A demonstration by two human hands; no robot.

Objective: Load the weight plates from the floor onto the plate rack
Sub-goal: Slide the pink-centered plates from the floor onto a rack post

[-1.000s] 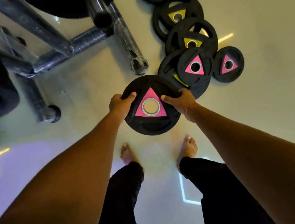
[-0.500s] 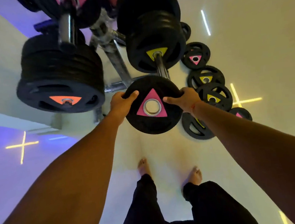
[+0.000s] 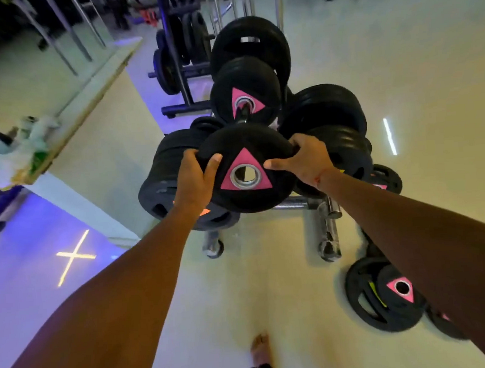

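Just short of the plate rack's peg (image 3: pixel 241 114), the weight plate (image 3: pixel 246 169) hangs face-on, left hand (image 3: pixel 194 179) and right hand (image 3: pixel 303 161) gripping opposite rims, its bore looking roughly in line with the peg beyond.

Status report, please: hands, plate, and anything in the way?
Left hand and right hand grip the plate by its rim. Plate held before the rack peg, not yet on. Nothing between them.
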